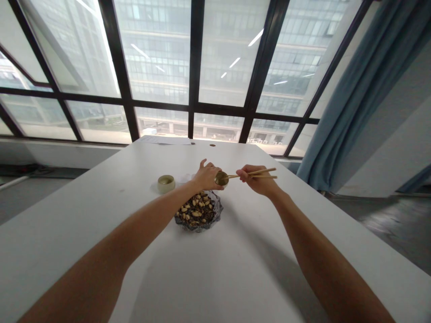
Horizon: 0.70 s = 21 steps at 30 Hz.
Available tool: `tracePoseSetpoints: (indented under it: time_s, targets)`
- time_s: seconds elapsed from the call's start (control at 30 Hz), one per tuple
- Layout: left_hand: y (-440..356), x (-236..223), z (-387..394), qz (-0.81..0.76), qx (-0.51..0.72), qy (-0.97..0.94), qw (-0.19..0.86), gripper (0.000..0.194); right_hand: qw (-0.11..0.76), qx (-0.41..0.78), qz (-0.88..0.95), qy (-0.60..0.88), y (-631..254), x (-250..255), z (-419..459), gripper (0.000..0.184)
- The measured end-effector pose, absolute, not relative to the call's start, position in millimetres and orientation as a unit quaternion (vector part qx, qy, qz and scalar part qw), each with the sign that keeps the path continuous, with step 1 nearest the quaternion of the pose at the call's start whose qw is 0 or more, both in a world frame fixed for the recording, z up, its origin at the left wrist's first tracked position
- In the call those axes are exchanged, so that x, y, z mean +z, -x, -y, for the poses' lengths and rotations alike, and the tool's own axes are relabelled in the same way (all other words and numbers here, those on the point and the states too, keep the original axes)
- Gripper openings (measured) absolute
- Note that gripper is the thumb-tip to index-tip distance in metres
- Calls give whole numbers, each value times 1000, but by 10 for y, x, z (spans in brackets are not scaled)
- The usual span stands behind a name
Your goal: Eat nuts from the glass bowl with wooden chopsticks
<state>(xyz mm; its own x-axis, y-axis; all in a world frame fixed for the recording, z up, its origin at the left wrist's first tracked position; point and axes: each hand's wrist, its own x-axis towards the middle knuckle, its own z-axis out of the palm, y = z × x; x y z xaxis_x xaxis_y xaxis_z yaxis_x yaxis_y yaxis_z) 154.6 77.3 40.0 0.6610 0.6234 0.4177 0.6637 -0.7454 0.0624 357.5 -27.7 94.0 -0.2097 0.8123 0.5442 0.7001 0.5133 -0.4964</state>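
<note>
My left hand (206, 176) grips a small round cup (221, 178), tilted so that its greenish inside faces me and to the right. My right hand (253, 178) is closed around a pair of wooden chopsticks (264, 173); their tips reach left into the cup's mouth. Just below my left hand sits a bowl (217, 211) with a scalloped, clear-looking rim, filled with peanuts and dark seeds. My left forearm covers part of its left side. A second pale green cup (166, 184) stands upright to the left of the bowl.
Behind my left hand is a see-through item (185, 178), partly hidden. On the white table's (188, 278) far edge lie papers (164, 140) and a small brown round thing (212, 145). Windows rise beyond, and a blue curtain (336, 121) hangs at right.
</note>
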Motion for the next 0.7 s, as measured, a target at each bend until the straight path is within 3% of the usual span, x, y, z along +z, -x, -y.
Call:
tracePoseSetpoints:
  time_s: [0.33,0.47,0.57,0.7]
  targets:
    - [-1560,356,-989,458,-68,886,-18,78,499,161,700,485,-3542,992,326,64]
    - [-1513,407,-976,465,-50,883,-46,79,471,234,709,470,-3405,1002,385,64]
    - [-1337,403,-928,443,-107,888,-55,78,411,255,746,457,-3333,982,419,62]
    - [-850,298,-823,425,-255,868,-30,52,346,215,796,447,-3276,947,437,58]
